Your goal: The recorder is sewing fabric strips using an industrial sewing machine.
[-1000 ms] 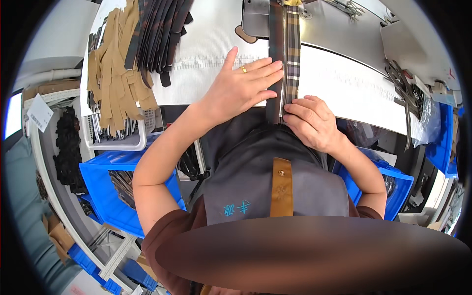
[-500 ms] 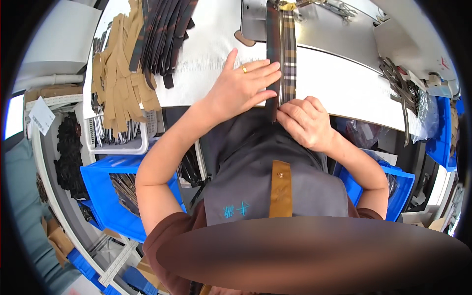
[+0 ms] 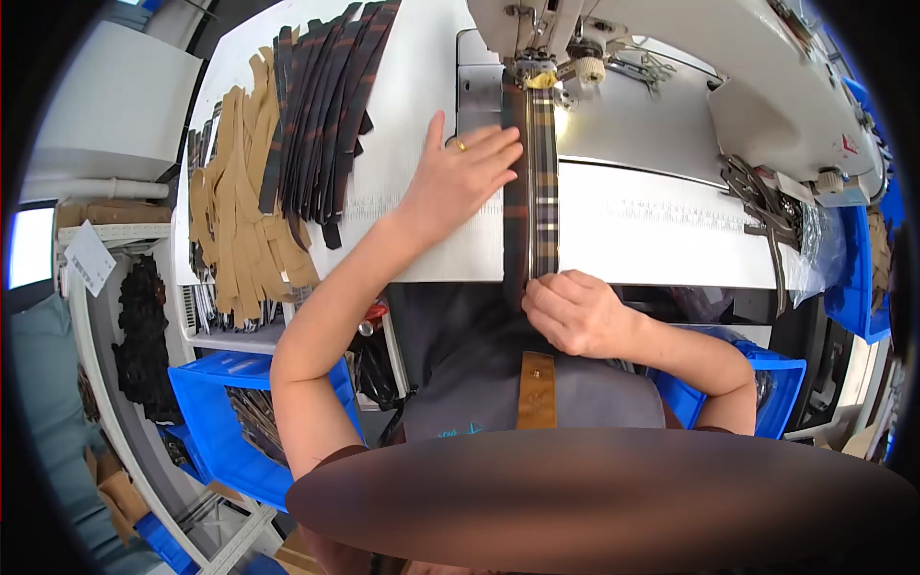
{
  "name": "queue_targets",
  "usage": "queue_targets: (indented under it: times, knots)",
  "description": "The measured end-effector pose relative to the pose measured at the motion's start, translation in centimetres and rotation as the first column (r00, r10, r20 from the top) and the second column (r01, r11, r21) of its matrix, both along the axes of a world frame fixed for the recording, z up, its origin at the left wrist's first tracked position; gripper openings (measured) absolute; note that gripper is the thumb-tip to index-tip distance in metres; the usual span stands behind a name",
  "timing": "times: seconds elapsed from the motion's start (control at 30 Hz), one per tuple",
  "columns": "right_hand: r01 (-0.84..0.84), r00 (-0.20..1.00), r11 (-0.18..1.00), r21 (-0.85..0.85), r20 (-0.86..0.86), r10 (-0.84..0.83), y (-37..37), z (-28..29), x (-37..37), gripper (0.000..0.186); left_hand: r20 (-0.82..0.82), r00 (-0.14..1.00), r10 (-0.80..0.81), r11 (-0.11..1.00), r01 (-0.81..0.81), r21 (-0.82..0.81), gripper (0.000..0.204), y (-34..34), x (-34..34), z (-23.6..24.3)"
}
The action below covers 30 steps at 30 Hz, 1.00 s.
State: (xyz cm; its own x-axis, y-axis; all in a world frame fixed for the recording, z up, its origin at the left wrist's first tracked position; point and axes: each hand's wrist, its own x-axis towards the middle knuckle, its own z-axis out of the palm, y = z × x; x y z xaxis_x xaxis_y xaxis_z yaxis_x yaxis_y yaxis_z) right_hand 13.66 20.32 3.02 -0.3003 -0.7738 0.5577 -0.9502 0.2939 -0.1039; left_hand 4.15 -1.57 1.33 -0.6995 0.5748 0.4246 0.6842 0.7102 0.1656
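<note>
White surface (image 3: pixel 412 77); sewing machine (image 3: pixel 767 67) at its far side. Left hand (image 3: pixel 460 177) spread flat, fingertips slightly blurred, on the dark edge of a plaid strip (image 3: pixel 546 206). Right hand (image 3: pixel 575 314) pinches the strip near the surface's front edge. Strip's long axis runs away from the person; far end points under the machine head, hidden there. Near tip hard to make out against dark cloth. Leftward: dark strips (image 3: pixel 326 144), tan strips (image 3: pixel 240 201).
</note>
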Motion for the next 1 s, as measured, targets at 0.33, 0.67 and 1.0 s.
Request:
queue_targets:
  times: [0.33, 0.67, 1.0]
  knots:
    - [-0.06, 0.996, 0.987, 0.147, 0.077, 0.049, 0.6, 0.7, -0.6, 0.026, 0.163, 0.987, -0.003, 1.0, 0.002, 0.005, 0.041, -0.5, -3.9, 1.1]
    - [-0.068, 0.995, 0.989, 0.135, 0.079, 0.058, 0.6, 1.0, -1.1, 0.023, 0.236, 0.972, -0.005, 1.0, 0.001, 0.015, 0.039, -0.6, -4.8, 1.6]
    - [-0.062, 0.996, 0.994, 0.093, 0.067, 0.056, 0.3, 0.9, -2.1, 0.018, 0.224, 0.975, -0.005, 1.0, 0.001, 0.02, 0.04, -0.7, -5.5, 1.6]
